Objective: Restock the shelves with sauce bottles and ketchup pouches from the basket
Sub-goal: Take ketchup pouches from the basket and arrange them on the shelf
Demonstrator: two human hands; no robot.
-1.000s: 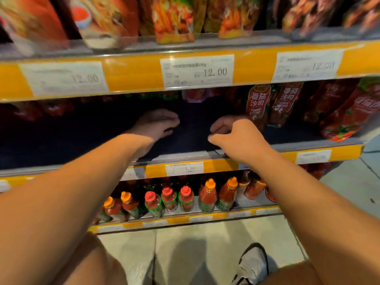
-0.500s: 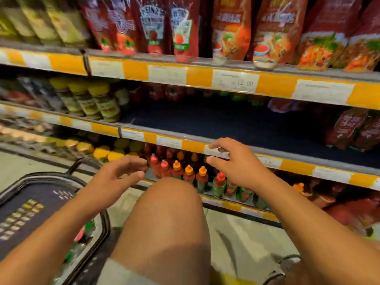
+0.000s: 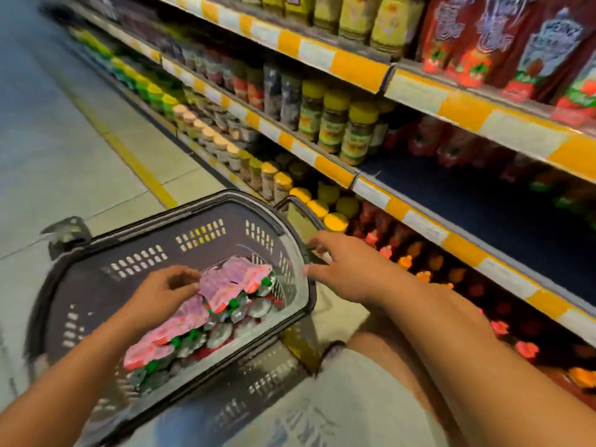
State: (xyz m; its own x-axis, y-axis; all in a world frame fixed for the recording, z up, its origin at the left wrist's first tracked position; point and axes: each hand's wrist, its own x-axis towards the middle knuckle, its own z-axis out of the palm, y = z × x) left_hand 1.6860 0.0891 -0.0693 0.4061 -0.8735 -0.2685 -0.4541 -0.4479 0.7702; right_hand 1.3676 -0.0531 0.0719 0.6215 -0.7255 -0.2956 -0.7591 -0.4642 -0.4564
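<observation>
A dark plastic basket stands on the floor at lower left, with several red ketchup pouches stacked inside it. My left hand is inside the basket, its fingers touching the left edge of the top pouch; the blur hides whether they grip it. My right hand hovers open over the basket's right rim, fingers spread, holding nothing. The middle shelf to the right shows a bare dark-blue surface with red pouches far back. Red sauce bottles with orange and red caps fill the bottom shelf.
Yellow-capped jars stand on the middle shelf to the left of the bare stretch. Heinz ketchup pouches fill the top shelf at right. My bent knee in grey shorts is beside the basket. The tiled aisle floor stretches away at left.
My view has swung left and down from the shelf to the basket. My left hand has dropped into the basket onto the pouches; my right hand has left the shelf edge and moved towards the basket.
</observation>
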